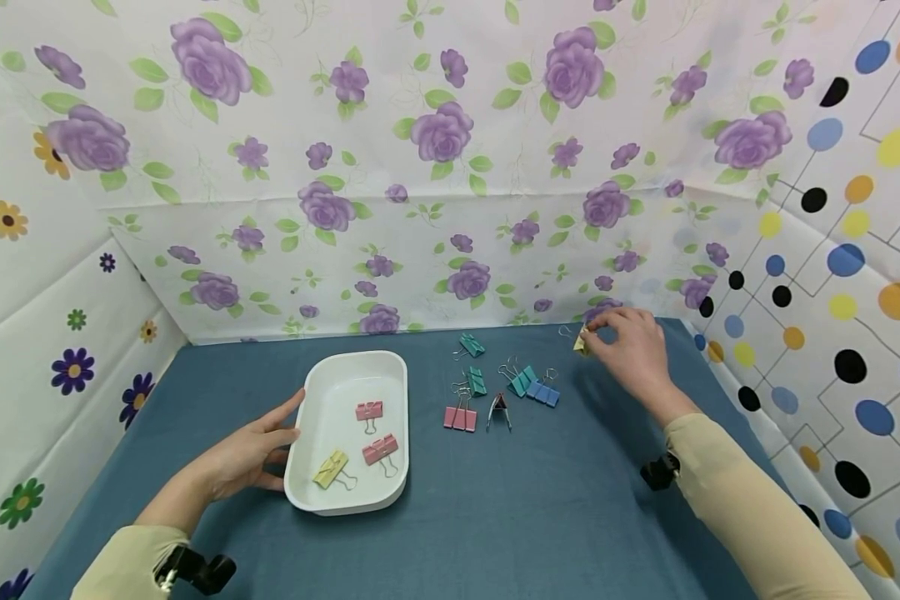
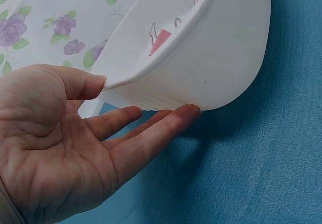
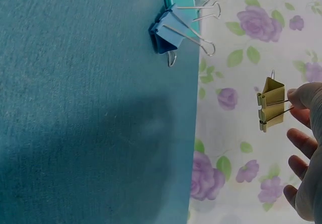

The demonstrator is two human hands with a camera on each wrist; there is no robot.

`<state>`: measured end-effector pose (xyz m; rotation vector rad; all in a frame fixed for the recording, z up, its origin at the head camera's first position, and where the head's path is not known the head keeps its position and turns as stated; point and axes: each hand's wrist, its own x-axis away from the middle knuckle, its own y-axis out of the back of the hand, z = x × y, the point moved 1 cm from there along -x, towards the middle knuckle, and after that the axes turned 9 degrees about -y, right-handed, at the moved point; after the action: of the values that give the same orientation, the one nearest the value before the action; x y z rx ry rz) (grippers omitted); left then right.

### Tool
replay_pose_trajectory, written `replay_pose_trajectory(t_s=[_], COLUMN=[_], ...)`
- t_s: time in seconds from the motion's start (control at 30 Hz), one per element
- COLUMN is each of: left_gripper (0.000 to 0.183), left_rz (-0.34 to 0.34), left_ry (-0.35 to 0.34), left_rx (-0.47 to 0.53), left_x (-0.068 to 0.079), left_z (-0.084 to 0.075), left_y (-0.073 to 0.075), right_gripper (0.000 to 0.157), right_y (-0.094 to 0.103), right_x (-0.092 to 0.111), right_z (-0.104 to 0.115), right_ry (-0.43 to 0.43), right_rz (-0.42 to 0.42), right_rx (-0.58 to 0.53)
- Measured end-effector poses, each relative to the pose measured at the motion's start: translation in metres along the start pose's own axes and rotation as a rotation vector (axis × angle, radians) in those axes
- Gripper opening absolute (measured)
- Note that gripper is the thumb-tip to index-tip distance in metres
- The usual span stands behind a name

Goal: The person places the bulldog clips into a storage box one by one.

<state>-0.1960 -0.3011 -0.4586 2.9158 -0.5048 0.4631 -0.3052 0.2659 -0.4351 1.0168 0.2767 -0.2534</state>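
Note:
My right hand pinches a yellow binder clip by its wire handle between thumb and forefinger, the other fingers loosely spread. It is at the back right of the table. At the left, my left hand touches the side of a white tray; in the left wrist view its thumb is at the rim and its fairly straight fingers reach the wall's lower edge. Inside the tray lie two pink binder clips and a yellow one.
Right of the tray lie several binder clips: a pink one, a dark-looking one standing, a blue one and green ones. Flowered cloth rises behind the blue table; patterned cloths border both sides.

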Motion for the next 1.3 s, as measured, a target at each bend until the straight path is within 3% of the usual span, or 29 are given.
replay_pose_trajectory(t_s=[1.3], left_gripper=[0.069], left_rz=[0.005], left_ry=[0.004], left_rx=[0.015], left_x=[0.000], left_z=[-0.002], left_y=[-0.001], right_gripper=[0.014], right_y=[0.002], right_x=[0.003], right_z=[0.038], right_ry=[0.132], right_rz=[-0.060], right_rx=[-0.062])
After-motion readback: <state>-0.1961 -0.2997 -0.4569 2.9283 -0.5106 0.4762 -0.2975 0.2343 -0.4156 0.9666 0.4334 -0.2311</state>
